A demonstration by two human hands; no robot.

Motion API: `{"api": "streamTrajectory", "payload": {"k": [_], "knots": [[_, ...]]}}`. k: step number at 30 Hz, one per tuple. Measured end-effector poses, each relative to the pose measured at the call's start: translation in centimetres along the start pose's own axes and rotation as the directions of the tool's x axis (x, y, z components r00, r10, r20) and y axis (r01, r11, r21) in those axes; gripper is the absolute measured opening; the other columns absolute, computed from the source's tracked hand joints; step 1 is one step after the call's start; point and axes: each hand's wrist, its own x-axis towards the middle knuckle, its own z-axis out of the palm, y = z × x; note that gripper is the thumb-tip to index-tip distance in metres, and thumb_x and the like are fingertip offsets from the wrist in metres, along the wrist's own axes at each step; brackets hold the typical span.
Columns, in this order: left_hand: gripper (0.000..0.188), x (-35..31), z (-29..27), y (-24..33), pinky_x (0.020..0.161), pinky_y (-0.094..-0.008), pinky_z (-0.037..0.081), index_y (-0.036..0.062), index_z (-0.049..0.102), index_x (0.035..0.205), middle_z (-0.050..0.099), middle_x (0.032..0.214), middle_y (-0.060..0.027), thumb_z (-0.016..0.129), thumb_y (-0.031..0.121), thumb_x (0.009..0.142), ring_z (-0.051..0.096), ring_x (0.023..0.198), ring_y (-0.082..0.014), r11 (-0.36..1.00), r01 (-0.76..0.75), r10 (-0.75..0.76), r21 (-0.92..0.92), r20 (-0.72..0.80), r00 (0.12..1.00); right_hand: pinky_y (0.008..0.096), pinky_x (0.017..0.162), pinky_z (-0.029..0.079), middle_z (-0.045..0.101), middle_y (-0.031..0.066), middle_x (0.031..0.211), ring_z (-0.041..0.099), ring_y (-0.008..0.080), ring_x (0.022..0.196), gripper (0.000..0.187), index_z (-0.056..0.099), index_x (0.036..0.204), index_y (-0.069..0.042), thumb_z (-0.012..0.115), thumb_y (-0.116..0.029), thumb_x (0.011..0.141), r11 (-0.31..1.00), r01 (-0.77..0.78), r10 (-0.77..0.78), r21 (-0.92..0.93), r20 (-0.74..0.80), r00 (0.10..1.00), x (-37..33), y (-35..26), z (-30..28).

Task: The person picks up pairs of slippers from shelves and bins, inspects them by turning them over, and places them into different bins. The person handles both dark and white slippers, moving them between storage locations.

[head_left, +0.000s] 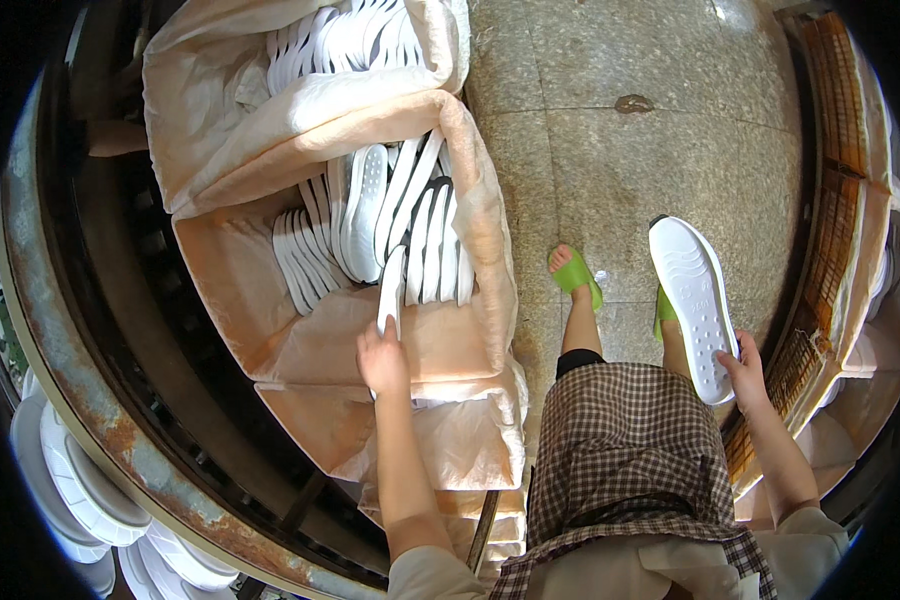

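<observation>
My left hand reaches into a cloth-lined basket and is closed around the near end of a white shoe sole. Several more white soles stand packed on edge in that basket, some with dark tips. Out to the right, my right hand grips another white sole by its lower edge. That sole hangs over the floor, its face with wavy ridges and small round dimples turned up, a dark patch at its far tip.
Beyond stands another lined basket of white soles; a third is nearer me. Wire-sided baskets line the right. A rusty curved metal edge runs along the left, with white soles below it. My green slippers stand on the stone floor.
</observation>
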Motion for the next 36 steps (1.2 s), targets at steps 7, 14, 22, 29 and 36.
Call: {"api": "streamTrajectory", "payload": {"k": [7, 14, 22, 29, 36], "knots": [[0.053, 5.6, 7.1, 1.0, 0.086, -0.0402, 0.044, 0.0174, 0.048, 0.129, 0.050, 0.121, -0.0103, 0.056, 0.009, 0.077, 0.050, 0.104, -0.0297, 0.998, -0.044, 0.047, 0.039, -0.065, 0.997, 0.0274, 0.082, 0.042, 0.056, 0.0056, 0.096, 0.053, 0.0140, 0.089, 0.032, 0.048, 0.110, -0.002, 0.055, 0.002, 0.079, 1.000, -0.010, 0.010, -0.019, -0.029, 1.000, 0.7, 2.2, -1.5], [0.068, 8.3, 16.6, 1.3, 0.097, -0.0475, 0.035, 0.0085, 0.029, 0.141, 0.043, 0.128, -0.0210, 0.050, -0.003, 0.077, 0.042, 0.113, -0.0427, 0.914, 0.054, -0.112, -0.401, -0.121, 0.986, 0.0268, 0.080, 0.041, 0.054, 0.0041, 0.092, 0.051, 0.0131, 0.087, 0.029, 0.047, 0.109, -0.004, 0.055, 0.001, 0.082, 0.997, -0.050, 0.044, -0.061, -0.097, 0.994, 1.9, 4.9, -1.5], [0.079, 11.0, 13.2, 3.9, 0.106, -0.0474, 0.022, -0.0042, 0.016, 0.141, 0.030, 0.136, -0.0273, 0.056, 0.009, 0.074, 0.029, 0.125, -0.0442, 0.859, 0.163, -0.094, -0.485, 0.165, 0.982, 0.0302, 0.077, 0.043, 0.055, 0.0091, 0.090, 0.055, 0.0205, 0.083, 0.028, 0.049, 0.108, -0.002, 0.056, 0.002, 0.081, 0.922, 0.172, -0.202, -0.345, -0.051, 0.978, 3.4, 3.3, 3.3], [0.077, 4.7, -8.5, 14.6, 0.103, -0.0520, 0.024, 0.0156, 0.038, 0.136, 0.038, 0.135, -0.0097, 0.075, 0.032, 0.071, 0.035, 0.127, -0.0273, 0.531, -0.507, 0.603, -0.679, -0.118, 0.789, 0.0398, 0.066, 0.047, 0.062, 0.0083, 0.087, 0.057, 0.0285, 0.073, 0.043, 0.058, 0.096, -0.006, 0.061, -0.011, 0.053, 0.218, 0.797, -0.415, -0.563, 0.685, 0.598, 2.4, -10.0, 5.5], [0.032, 2.8, -12.5, 9.6, 0.080, -0.0334, 0.051, 0.0081, 0.062, 0.103, 0.065, 0.106, -0.0063, 0.066, 0.019, 0.073, 0.062, 0.098, -0.0231, 0.540, -0.442, 0.571, -0.717, -0.074, 0.818, 0.0475, 0.096, 0.033, 0.052, 0.0082, 0.125, 0.045, 0.0294, 0.115, 0.037, 0.061, 0.102, -0.016, 0.072, -0.025, 0.068, -0.149, 0.930, -0.673, -0.337, 0.723, 0.155, 0.6, -15.5, 8.3]]}}
